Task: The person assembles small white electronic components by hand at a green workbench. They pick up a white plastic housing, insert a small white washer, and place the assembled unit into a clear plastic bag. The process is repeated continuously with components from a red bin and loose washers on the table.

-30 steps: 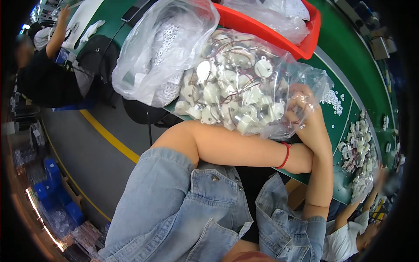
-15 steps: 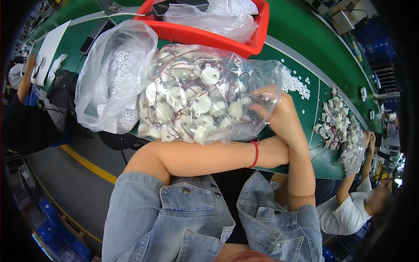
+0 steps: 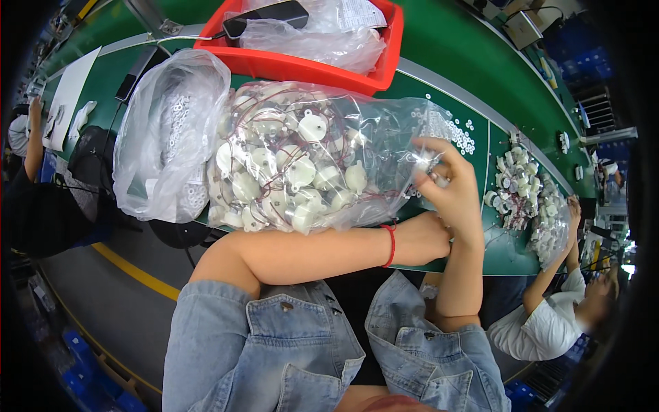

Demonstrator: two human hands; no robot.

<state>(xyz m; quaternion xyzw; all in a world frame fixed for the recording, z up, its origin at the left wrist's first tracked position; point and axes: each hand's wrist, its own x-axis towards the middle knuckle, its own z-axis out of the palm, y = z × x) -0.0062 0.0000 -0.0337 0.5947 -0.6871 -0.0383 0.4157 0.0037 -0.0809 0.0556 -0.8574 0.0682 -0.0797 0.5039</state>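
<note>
A clear plastic bag [image 3: 384,147] full of small round white motors [image 3: 300,172] with red-brown wires lies on the green table, its mouth toward the right. At that mouth my right hand [image 3: 456,189] has its thumb and fingers closed round a small motor, mostly hidden by the fingers. My left forearm, with a red cord bracelet, crosses in front of the bag. My left hand [image 3: 420,240] lies low by the table edge, beside my right wrist. Its fingers look curled and are partly hidden, so what they hold cannot be made out.
Left of the motors stands an open clear bag [image 3: 171,137] of small white rings. More loose white rings [image 3: 463,134] lie beyond my right hand. A red bin [image 3: 302,69] stands at the back. Farther right are a motor pile [image 3: 516,182] and a co-worker [image 3: 549,323] handling another bag.
My right hand has drawn back from inside the bag's mouth to its right end, with a motor between the fingers. My left hand has stayed low near my right wrist. The view has shifted slightly.
</note>
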